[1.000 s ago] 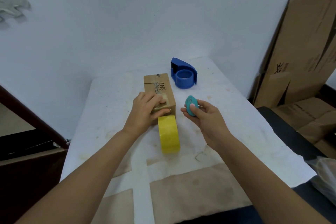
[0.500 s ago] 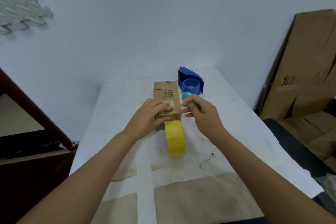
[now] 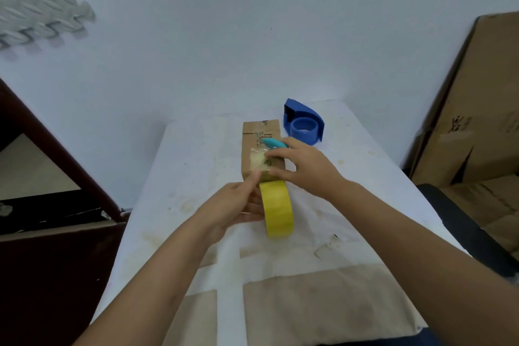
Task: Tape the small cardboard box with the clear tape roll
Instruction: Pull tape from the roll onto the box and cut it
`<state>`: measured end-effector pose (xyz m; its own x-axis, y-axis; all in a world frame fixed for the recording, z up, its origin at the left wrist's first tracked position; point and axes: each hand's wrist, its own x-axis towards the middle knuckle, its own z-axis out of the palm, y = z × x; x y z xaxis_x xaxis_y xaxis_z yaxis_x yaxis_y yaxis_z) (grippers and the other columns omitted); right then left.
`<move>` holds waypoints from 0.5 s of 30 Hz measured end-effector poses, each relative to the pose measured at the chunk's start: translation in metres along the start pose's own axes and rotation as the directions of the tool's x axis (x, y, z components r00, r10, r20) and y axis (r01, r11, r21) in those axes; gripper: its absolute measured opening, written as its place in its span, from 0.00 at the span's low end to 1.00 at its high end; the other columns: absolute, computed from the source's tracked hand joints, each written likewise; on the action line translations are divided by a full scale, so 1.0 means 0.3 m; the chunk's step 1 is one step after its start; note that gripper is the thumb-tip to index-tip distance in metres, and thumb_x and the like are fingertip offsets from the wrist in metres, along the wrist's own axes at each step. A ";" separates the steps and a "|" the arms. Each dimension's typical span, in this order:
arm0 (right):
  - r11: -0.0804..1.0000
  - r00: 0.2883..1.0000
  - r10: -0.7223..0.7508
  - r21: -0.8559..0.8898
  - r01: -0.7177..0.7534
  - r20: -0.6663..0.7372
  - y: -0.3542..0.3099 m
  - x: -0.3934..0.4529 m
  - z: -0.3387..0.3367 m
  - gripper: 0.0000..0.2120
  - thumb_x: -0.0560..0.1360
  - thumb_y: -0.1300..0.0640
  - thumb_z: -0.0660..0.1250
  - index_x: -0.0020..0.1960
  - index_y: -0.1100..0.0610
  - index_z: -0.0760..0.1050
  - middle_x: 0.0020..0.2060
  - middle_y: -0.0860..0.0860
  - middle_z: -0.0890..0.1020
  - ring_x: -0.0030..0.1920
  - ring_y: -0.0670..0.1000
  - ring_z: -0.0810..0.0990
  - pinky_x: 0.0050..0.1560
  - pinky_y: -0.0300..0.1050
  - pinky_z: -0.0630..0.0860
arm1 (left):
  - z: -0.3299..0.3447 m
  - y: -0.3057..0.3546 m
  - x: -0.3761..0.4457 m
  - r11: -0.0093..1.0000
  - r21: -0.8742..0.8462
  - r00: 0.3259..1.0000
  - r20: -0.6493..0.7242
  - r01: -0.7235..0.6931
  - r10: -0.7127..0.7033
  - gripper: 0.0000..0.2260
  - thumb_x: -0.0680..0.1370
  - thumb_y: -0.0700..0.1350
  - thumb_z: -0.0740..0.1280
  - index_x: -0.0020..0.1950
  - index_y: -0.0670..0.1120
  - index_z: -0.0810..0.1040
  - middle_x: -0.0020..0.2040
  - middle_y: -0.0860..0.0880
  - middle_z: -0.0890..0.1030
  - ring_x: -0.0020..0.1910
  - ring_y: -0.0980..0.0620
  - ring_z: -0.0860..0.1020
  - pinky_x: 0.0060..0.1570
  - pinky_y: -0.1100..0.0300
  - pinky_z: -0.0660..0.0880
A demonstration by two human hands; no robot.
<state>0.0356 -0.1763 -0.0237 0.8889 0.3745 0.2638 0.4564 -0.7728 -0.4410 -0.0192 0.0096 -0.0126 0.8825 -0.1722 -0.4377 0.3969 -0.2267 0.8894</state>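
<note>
A small brown cardboard box [image 3: 254,135] lies lengthwise in the middle of the white-covered table [image 3: 196,154]. A yellowish clear tape roll [image 3: 277,209] stands on edge against the box's near end, and a strip of tape [image 3: 259,161] runs from it onto the box top. My left hand [image 3: 236,205] grips the left side of the roll. My right hand [image 3: 303,166] rests over the box's right side, pressing the tape with its fingertips while holding a small teal cutter [image 3: 273,143].
A blue tape dispenser [image 3: 304,125] sits behind the box at the table's far right. Flattened cardboard boxes [image 3: 477,121] lean on the wall at right. A dark wooden frame [image 3: 56,149] stands at left. Brown paper patches cover the table's near part.
My left hand has come off the box top and down to the tape roll. My right hand with the cutter has moved left onto the box. The camera has tilted up.
</note>
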 end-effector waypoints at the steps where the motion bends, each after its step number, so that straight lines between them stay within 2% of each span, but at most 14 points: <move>1: 1.000 1.000 -0.001 -0.031 0.001 -0.009 0.003 -0.001 0.000 0.21 0.74 0.43 0.67 0.65 0.48 0.76 0.63 0.50 0.75 0.57 0.51 0.76 0.51 0.42 0.75 | 0.017 -0.001 -0.003 1.000 0.002 1.000 0.028 -0.003 0.003 0.24 0.77 0.64 0.62 0.54 0.44 0.82 0.50 0.44 0.87 0.48 0.49 0.85 0.49 0.57 0.82; 3: 0.999 1.000 0.003 -0.054 -0.005 -0.030 0.009 -0.006 -0.003 0.24 0.73 0.43 0.69 0.66 0.50 0.75 0.66 0.49 0.71 0.56 0.50 0.76 0.49 0.39 0.71 | 0.048 0.001 -0.005 1.000 0.004 0.998 0.060 -0.004 0.004 0.19 0.77 0.62 0.64 0.53 0.48 0.82 0.51 0.46 0.87 0.50 0.51 0.85 0.50 0.59 0.81; 7: 0.991 0.996 -0.075 -0.110 0.070 -0.040 0.009 -0.006 -0.009 0.22 0.73 0.45 0.70 0.65 0.50 0.76 0.68 0.49 0.71 0.52 0.50 0.76 0.47 0.41 0.71 | 0.072 0.002 -0.014 0.998 -0.059 0.991 0.128 0.039 -0.031 0.17 0.79 0.57 0.63 0.56 0.45 0.81 0.49 0.44 0.87 0.50 0.48 0.85 0.55 0.53 0.80; 10: 0.977 0.997 -0.082 -0.194 0.083 0.017 0.000 0.011 0.002 0.21 0.75 0.44 0.67 0.65 0.49 0.77 0.66 0.51 0.74 0.57 0.54 0.74 0.54 0.46 0.72 | 0.063 0.005 -0.024 0.997 -0.051 0.990 0.132 0.058 -0.051 0.19 0.79 0.58 0.63 0.58 0.44 0.79 0.48 0.43 0.87 0.49 0.47 0.86 0.55 0.51 0.80; 15: 0.977 0.999 -0.042 -0.207 0.047 0.031 -0.003 0.015 0.012 0.25 0.74 0.40 0.66 0.69 0.46 0.73 0.68 0.52 0.71 0.61 0.54 0.70 0.59 0.47 0.70 | 0.043 0.009 -0.028 0.996 -0.031 0.986 0.152 0.081 -0.076 0.21 0.78 0.58 0.64 0.60 0.42 0.79 0.49 0.42 0.87 0.49 0.46 0.86 0.54 0.51 0.81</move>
<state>0.0395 -0.1720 -0.0252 0.8699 0.4219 0.2553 0.4798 -0.8438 -0.2405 -0.0287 -0.0019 -0.0081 0.8014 -0.2981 -0.5186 0.4750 -0.2098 0.8546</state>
